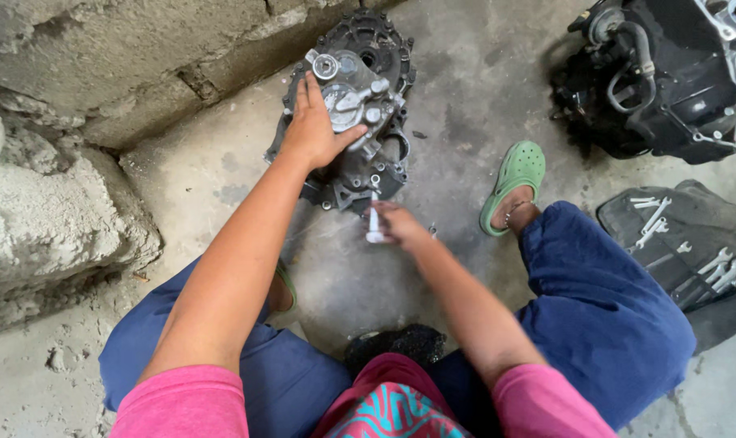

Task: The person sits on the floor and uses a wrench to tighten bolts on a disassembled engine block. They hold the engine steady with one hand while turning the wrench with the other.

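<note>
We see the left hand [313, 128] laid flat with fingers spread on the silver cover [348, 96] of a dark engine casing [360, 113], which lies on the concrete floor [457, 89] at the far centre, just beside a rough block wall [76, 81] on the left. Our right hand [400, 225] sits at the casing's near edge, fingers pinched round a small white tool [374, 223] standing upright and touching the casing. A green clog [514, 180] rests to the right, a black engine block [668, 73] lies far right, and spanners [713, 268] are spread on a dark mat [684, 243] near right.
</note>
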A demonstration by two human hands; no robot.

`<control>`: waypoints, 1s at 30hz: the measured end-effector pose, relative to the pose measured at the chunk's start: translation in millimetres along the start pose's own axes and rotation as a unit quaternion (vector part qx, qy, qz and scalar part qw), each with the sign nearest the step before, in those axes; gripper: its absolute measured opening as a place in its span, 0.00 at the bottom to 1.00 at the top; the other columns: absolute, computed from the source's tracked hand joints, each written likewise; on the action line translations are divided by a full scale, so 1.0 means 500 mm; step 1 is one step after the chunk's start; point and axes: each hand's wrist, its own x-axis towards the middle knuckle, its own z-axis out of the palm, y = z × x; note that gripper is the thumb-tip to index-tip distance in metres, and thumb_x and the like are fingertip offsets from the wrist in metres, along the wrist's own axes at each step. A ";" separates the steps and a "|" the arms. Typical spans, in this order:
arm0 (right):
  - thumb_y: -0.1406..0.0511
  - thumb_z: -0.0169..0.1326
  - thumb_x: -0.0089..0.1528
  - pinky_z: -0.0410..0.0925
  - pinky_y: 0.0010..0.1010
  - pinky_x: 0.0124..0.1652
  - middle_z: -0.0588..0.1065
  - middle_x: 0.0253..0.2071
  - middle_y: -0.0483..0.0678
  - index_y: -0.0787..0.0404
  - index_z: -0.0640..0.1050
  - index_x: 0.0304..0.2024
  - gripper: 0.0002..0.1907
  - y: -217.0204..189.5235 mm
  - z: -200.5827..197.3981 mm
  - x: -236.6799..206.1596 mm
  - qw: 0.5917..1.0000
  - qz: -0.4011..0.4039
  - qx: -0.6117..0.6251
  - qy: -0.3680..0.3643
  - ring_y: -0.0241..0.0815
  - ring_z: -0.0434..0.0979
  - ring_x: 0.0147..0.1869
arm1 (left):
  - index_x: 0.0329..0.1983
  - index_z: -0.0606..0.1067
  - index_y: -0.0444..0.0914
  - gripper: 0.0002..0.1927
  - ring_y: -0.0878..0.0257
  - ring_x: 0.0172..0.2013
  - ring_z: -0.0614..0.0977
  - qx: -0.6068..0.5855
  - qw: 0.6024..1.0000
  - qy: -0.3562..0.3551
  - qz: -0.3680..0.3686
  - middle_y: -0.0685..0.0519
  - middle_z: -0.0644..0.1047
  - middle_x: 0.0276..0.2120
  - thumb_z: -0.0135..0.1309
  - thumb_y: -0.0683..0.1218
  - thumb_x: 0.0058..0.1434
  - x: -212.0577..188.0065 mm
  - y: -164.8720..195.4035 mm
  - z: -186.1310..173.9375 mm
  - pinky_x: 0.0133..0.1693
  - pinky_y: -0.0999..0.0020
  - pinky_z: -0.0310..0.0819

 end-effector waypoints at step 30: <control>0.56 0.44 0.72 0.73 0.32 0.31 0.81 0.36 0.55 0.60 0.71 0.48 0.14 0.070 0.196 -0.064 0.976 -0.163 0.074 0.128 0.46 0.82 0.33 | 0.75 0.35 0.27 0.73 0.37 0.73 0.54 -0.007 1.000 0.012 0.004 0.29 0.46 0.74 0.69 0.69 0.49 -0.029 0.018 -0.074 0.69 0.56 0.55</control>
